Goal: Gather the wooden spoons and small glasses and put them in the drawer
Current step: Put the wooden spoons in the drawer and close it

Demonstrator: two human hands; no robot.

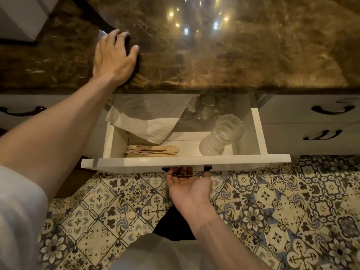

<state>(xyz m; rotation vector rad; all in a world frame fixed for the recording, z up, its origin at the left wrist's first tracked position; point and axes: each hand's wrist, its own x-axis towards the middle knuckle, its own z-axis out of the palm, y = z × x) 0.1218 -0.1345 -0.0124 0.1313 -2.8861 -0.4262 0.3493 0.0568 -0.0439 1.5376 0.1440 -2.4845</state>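
A white drawer (186, 161) stands pulled out under the brown marble counter. Inside it, at the front left, lie several wooden spoons (153, 150) side by side. A clear glass (222, 136) lies tipped on its side at the front right, and more small glasses (207, 107) stand in the shadowed back. A white cloth (144, 121) covers the back left of the drawer. My right hand (188, 185) is palm up under the drawer front, fingers curled around its dark handle. My left hand (115, 57) rests flat on the counter with fingers spread, holding nothing.
Shut drawers with dark handles (332, 110) flank the open one on both sides. The marble counter (233, 55) reflects ceiling lights. A pale appliance or box (21, 16) sits at the far left corner. Patterned floor tiles (292, 211) lie below.
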